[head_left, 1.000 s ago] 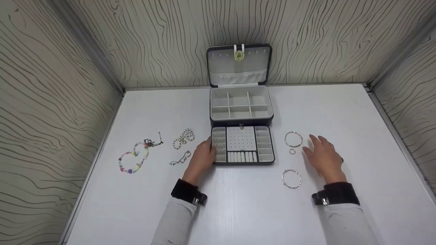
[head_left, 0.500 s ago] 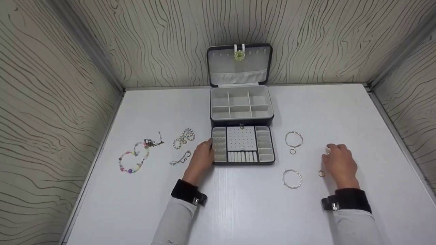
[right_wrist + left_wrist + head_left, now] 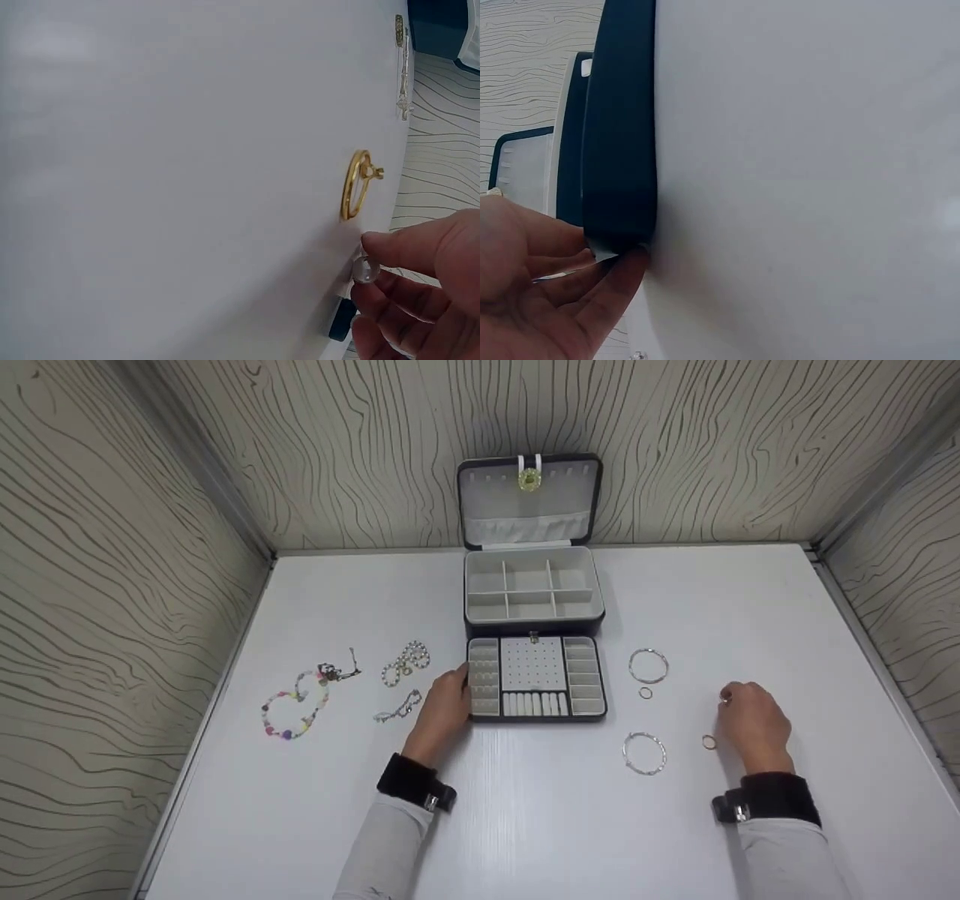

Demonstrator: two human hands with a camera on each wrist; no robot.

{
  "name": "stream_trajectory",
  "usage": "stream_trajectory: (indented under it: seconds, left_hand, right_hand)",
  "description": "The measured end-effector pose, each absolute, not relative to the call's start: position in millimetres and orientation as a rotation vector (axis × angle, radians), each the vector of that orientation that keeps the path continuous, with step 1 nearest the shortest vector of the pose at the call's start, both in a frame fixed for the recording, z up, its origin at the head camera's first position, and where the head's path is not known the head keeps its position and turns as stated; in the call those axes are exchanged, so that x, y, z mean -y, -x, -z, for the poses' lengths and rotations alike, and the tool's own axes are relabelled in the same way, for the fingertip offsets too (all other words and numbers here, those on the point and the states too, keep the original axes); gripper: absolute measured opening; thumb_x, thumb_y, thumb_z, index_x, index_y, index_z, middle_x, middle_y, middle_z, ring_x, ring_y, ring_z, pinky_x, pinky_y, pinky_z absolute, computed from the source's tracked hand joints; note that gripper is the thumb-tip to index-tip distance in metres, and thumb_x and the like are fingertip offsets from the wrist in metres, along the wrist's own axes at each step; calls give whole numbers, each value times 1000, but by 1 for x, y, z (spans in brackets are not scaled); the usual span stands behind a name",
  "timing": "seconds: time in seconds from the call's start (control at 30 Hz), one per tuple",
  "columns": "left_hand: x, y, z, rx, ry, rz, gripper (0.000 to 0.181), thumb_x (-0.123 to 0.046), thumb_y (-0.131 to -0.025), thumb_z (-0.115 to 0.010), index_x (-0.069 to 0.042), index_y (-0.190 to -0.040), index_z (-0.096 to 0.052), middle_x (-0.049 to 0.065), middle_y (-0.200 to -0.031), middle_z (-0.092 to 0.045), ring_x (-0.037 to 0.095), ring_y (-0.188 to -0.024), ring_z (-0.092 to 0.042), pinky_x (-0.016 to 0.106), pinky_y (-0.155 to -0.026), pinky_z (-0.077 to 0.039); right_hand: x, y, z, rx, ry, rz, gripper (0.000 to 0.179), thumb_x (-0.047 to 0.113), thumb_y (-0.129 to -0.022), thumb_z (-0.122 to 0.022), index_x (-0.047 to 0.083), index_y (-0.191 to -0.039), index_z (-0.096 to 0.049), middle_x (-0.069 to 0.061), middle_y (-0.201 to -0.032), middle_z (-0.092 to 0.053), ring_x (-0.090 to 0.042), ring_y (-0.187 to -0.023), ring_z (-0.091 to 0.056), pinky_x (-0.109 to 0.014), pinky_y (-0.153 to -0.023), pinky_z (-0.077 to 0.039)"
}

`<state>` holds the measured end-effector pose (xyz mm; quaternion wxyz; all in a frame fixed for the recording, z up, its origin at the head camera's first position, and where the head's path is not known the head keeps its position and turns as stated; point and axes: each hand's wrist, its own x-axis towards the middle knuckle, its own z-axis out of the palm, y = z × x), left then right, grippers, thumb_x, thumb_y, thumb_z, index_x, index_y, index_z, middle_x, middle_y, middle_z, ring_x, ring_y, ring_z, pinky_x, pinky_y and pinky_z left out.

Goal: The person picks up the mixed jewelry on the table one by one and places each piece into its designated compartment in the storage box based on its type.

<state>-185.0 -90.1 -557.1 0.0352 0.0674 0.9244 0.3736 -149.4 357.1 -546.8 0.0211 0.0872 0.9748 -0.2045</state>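
Observation:
A dark jewelry box stands with its lid up, and its shallow tray lies in front of it. On the tray's left side is my left hand; in the left wrist view its thumb and fingers hold the tray's dark edge. My right hand is low over the table at the right. Between thumb and finger it pinches a small piece of jewelry with a shiny round bead; its remaining shape is hidden. Just left of this hand lies a gold ring with a raised setting.
Right of the tray lie two bangles, the upper bangle and the lower bangle, with a small ring between them. A colourful bead necklace, a pearl strand and a silver bracelet lie to the left.
My right hand has moved right and toward me from beside the upper bangle, and its fingers have closed on the beaded piece. The gold ring came into sight. My left hand stays at the tray.

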Motion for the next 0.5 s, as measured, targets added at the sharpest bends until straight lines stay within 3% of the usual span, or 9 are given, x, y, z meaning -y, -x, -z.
stream_trajectory:
  seconds: [0.27, 0.5]
  left_hand:
    - [90, 186, 559, -2834, -178, -1130, 39, -9, -101, -46, 0, -139, -52, 17, -115, -65, 28, -110, -62, 40, -95, -49]
    - [90, 187, 560, -2835, -177, -1140, 39, -6, -100, -47, 1, -138, -53, 17, -112, -66, 26, -106, -63, 39, -92, -50]
  right_hand:
    - [-361, 156, 543, -3071, -257, 597, 19, 0, -92, -57, -10, -105, -65, -30, -101, -63, -49, -91, -60, -51, -64, -47]
    - [-334, 160, 529, -3063, -218, 919, 26, 2, -96, -53, -9, -119, -60, -26, -104, -61, -39, -91, -61, -44, -70, -51]
